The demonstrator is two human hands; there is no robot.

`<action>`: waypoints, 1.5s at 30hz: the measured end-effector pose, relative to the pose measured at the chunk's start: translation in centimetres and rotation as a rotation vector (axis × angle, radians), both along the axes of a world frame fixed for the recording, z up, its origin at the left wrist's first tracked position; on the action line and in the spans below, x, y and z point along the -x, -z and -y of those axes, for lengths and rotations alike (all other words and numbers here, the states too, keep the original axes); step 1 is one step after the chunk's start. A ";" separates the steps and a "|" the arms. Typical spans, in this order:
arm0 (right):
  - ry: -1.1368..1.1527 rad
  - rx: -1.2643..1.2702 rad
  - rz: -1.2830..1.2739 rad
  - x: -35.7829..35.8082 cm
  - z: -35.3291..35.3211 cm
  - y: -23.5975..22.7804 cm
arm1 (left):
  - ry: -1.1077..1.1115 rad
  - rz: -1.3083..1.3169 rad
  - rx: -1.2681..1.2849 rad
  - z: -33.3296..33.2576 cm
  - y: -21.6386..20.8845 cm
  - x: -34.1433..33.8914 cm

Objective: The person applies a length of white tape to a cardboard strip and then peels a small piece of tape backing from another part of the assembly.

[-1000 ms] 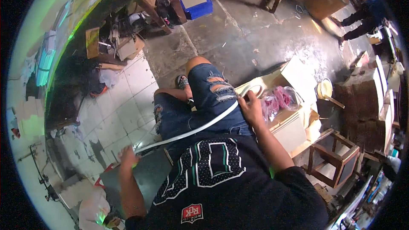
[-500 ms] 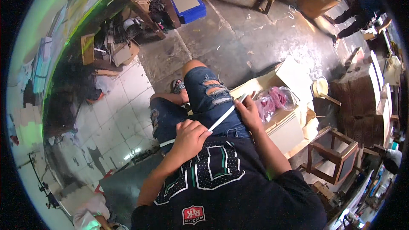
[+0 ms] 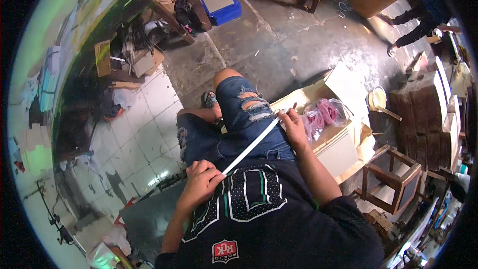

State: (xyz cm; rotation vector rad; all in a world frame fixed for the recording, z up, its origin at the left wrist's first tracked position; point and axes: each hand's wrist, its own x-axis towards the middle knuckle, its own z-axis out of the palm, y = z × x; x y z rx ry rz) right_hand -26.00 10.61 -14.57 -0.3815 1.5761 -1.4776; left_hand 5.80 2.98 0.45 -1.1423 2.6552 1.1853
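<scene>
A narrow white strip stretches diagonally across my lap, over the ripped denim shorts. Its lower end is pinched in my left hand, which is closed near my shirt front. My right hand grips the upper end beside my right thigh, fingers pressed together. A small dark pointed tip shows just above the right fingers; I cannot make out what it is. Close to that hand lie clear plastic bags of pink-red material, on a surface with tan cardboard sheets.
A wooden stool frame stands at my right, near tall stacks of brown board. A white tub with a stick is beyond the bags. A blue stack sits far ahead. Another person is at the far right.
My left hand has moved down and left, away from the right hand. A longer length of the white strip now shows between them. The right hand stays almost in place.
</scene>
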 end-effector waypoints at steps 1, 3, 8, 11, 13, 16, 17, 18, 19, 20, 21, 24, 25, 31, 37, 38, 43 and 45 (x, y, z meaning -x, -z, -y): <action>-0.016 -0.023 -0.024 0.0 0.0 0.0 | -0.001 0.013 0.000 -0.2 -0.2 -0.3; -0.028 -0.046 -0.051 0.1 0.1 0.0 | 0.002 0.022 0.000 -0.5 -0.6 -0.7; -0.047 -0.072 -0.115 -0.1 0.1 -0.8 | -0.010 0.032 0.020 -0.8 -1.3 -2.1; -0.067 -0.080 -0.112 -0.2 0.3 -1.2 | 0.003 0.020 0.036 -0.9 -1.5 -3.1; -0.064 -0.048 -0.087 -0.3 0.4 -1.2 | 0.004 0.032 0.020 -1.0 -1.7 -3.8; -0.054 -0.044 -0.083 -0.3 0.5 -1.2 | -0.001 0.047 0.005 -1.0 -1.8 -4.4; -0.054 -0.102 -0.096 -0.3 0.5 -1.2 | -0.013 0.048 0.000 -1.1 -1.7 -4.6; -0.062 -0.066 -0.103 -0.3 0.5 -1.3 | -0.010 0.047 0.002 -1.1 -1.7 -4.7; -0.071 -0.080 -0.120 -0.3 0.5 -1.4 | -0.006 0.055 -0.006 -1.1 -1.7 -4.8; -0.072 -0.094 -0.131 -0.2 0.5 -1.5 | 0.003 0.065 -0.010 -1.1 -1.6 -4.9; -0.077 -0.096 -0.138 -0.2 0.5 -1.6 | 0.000 0.061 -0.015 -1.1 -1.7 -5.0; -0.126 -0.157 -0.241 -0.1 0.6 -1.9 | 0.011 0.088 -0.042 -1.1 -1.7 -5.5; -0.132 -0.171 -0.257 -0.1 0.7 -1.9 | 0.006 0.092 -0.041 -1.2 -1.7 -5.7; -0.090 -0.102 -0.021 0.4 1.2 -1.4 | -0.029 0.127 -0.020 -1.6 -1.5 -6.8; 0.059 0.007 0.207 0.7 1.1 -0.9 | -0.070 0.127 -0.021 -2.0 -1.1 -7.9; 0.052 0.050 0.189 0.7 1.0 -0.8 | -0.085 0.122 -0.027 -2.1 -1.2 -8.2; 0.068 0.077 0.131 1.0 0.5 -0.8 | -0.101 0.153 0.009 -2.0 -2.0 -9.9; 0.034 -0.024 0.114 1.0 0.3 -0.8 | -0.109 0.166 0.034 -2.0 -2.5 -10.5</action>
